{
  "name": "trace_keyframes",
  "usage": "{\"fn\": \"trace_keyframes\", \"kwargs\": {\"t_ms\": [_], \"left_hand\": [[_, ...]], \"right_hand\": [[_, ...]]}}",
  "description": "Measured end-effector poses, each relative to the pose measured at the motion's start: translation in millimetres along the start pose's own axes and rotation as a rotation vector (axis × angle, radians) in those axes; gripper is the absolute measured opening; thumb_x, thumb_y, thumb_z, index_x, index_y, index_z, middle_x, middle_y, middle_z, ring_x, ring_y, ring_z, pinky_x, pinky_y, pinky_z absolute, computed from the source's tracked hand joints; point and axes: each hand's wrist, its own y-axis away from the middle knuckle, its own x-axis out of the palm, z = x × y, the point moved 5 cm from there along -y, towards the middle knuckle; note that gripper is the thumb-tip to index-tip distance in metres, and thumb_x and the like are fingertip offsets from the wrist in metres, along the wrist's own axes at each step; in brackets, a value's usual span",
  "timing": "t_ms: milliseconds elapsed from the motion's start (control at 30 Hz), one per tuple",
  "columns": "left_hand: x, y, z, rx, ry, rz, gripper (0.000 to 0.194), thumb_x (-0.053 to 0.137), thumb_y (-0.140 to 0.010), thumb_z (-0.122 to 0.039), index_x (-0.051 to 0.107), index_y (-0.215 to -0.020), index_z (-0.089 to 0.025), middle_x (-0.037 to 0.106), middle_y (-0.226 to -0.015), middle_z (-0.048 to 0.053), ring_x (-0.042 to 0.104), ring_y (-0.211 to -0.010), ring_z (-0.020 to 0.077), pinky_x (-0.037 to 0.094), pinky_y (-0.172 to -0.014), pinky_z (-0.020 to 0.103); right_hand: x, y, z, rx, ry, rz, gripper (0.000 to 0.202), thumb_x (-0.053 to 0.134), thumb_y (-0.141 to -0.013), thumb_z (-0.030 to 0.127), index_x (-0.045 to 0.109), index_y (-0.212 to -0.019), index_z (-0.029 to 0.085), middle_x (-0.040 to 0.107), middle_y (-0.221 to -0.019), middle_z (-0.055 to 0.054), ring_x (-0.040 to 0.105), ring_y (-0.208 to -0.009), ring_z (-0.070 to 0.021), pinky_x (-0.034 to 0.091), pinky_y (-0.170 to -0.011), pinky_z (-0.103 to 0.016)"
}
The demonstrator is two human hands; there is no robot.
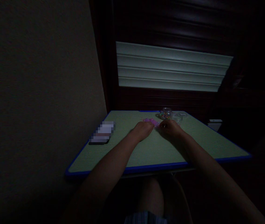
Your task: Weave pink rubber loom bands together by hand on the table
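Both my hands work low over the green tabletop [132, 155] in dim light. My left hand [143, 130] is closed, its fingers curled in at the near side of a small heap of pink and purple bead-like pieces [149, 120]. Just right of that heap, my right hand [171, 127] has thumb and fingers drawn together as in a pinch. Whatever lies between the fingertips of either hand is too small and dark to make out. Beyond my right hand stands a clear jar [166, 114] with many-coloured small pieces inside. A second clear container [176, 117] is partly hidden behind that hand.
A flat clear lid-like piece [183, 115] lies near the table's far right corner. At the left edge rests a blurred-out pale rectangular object [102, 133]. A raised blue rim [155, 167] borders the table, and a wall [53, 93] rises on the left.
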Motion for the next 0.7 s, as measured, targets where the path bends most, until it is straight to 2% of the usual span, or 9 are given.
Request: {"fn": "trace_keyframes", "kwargs": {"t_ms": [367, 700], "left_hand": [[-2.0, 0, 0, 0.000, -0.008, 0.016, 0.025, 0.034, -0.088, -0.023, 0.058, -0.090, -0.014, 0.064, -0.093, 0.009, 0.060, -0.085, 0.0199, 0.045, -0.070, 0.030], [-4.6, 0, -1, 0.006, 0.005, 0.000, 0.025, 0.035, -0.087, -0.020, 0.058, -0.090, -0.014, 0.063, -0.090, 0.009, 0.059, -0.085, 0.0192, 0.045, -0.072, 0.030]], "right_hand": [[5, 3, 10, -0.052, -0.008, 0.102, 0.024, 0.057, -0.073, 0.034, 0.070, -0.079, 0.015, 0.068, -0.075, -0.006, 0.058, -0.063, -0.0141, 0.040, -0.057, -0.022], [10, 1, 7, -0.095, 0.095, 0.089, 0.020, 0.055, -0.074, 0.030, 0.070, -0.078, 0.017, 0.068, -0.075, -0.005, 0.057, -0.063, -0.0141, 0.039, -0.057, -0.022]]}}
